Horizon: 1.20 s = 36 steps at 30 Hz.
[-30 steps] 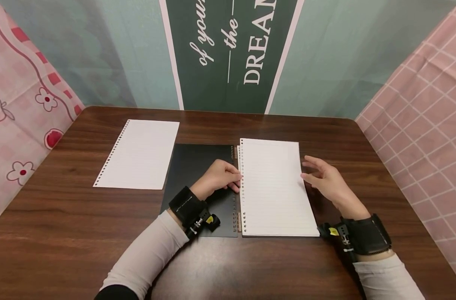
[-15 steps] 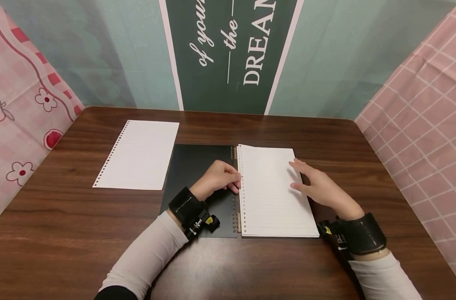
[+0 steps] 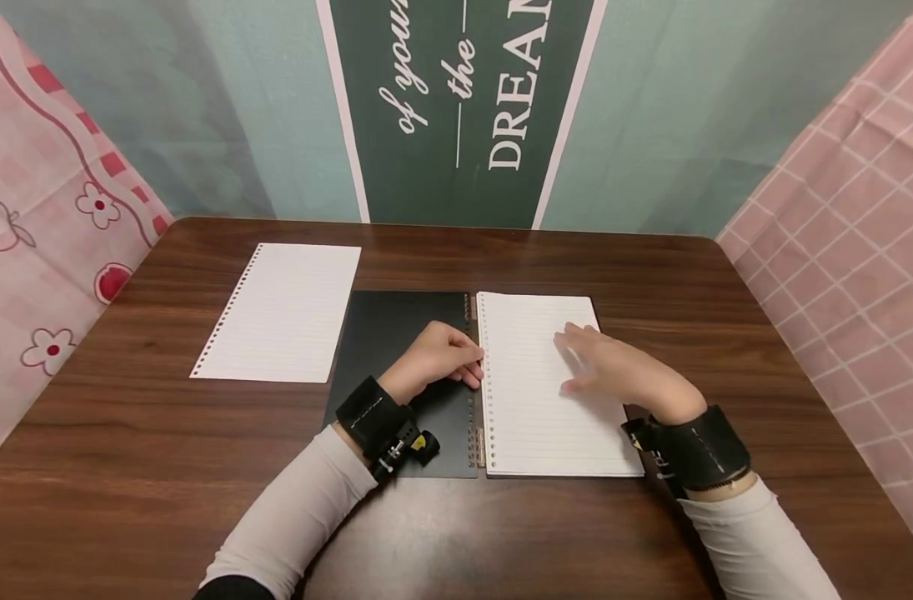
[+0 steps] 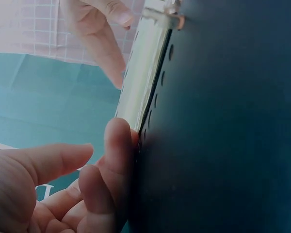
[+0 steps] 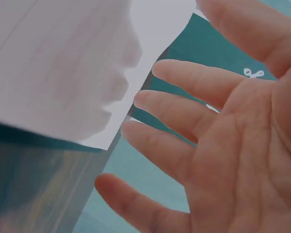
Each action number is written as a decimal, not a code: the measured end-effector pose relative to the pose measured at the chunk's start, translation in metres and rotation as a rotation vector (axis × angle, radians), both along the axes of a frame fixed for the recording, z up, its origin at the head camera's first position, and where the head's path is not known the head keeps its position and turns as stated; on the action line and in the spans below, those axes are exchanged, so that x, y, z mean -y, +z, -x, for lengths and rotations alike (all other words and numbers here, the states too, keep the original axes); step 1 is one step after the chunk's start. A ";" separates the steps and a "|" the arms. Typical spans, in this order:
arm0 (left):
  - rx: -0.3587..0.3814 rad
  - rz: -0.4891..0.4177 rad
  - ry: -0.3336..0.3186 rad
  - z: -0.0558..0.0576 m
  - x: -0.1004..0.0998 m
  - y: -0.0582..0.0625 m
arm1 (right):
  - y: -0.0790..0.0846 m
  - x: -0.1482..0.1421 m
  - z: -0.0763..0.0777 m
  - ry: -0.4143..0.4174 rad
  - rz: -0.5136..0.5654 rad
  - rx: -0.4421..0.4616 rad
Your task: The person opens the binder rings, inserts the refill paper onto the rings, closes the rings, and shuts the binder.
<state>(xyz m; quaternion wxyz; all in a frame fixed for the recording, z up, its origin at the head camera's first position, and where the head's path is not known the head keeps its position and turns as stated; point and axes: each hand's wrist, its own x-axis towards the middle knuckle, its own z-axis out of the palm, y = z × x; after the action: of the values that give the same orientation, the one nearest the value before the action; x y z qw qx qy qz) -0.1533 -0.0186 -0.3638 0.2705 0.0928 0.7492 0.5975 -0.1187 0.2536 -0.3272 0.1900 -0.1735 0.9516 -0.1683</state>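
Note:
A loose-leaf binder lies open, its black cover (image 3: 381, 312) on the left and a stack of lined, hole-punched paper (image 3: 531, 433) on the right. My left hand (image 3: 437, 358) is over the cover, fingertips right at the stack's punched edge. In the left wrist view, the left thumb is apart from the bent fingers (image 4: 117, 145), which touch the edge near a metal binder ring (image 4: 165, 19). My right hand (image 3: 614, 371) is spread above the top sheet, palm toward it. In the right wrist view, its straight fingers (image 5: 184, 111) show over the paper (image 5: 53, 63).
A single punched lined sheet (image 3: 279, 312) lies on the brown wooden table (image 3: 111, 467) at the left, beside the cover. A green and teal cloth (image 3: 644, 108) hangs behind the table. Pink cloths hang at both sides.
The top sheet has come down and lined up with the stack. My right hand has moved left from the stack's right edge to over the page. The left hand has stayed at the punched edge.

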 end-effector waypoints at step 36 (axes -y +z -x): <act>-0.702 0.667 -0.160 0.047 -0.026 0.024 | -0.005 0.006 -0.006 -0.026 -0.035 0.014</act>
<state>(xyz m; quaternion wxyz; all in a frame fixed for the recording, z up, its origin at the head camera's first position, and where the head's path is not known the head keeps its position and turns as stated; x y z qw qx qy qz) -0.2000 0.0070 -0.3401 0.0616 0.2539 0.9363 0.2349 -0.1122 0.2477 -0.3323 0.1973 -0.1566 0.9552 -0.1553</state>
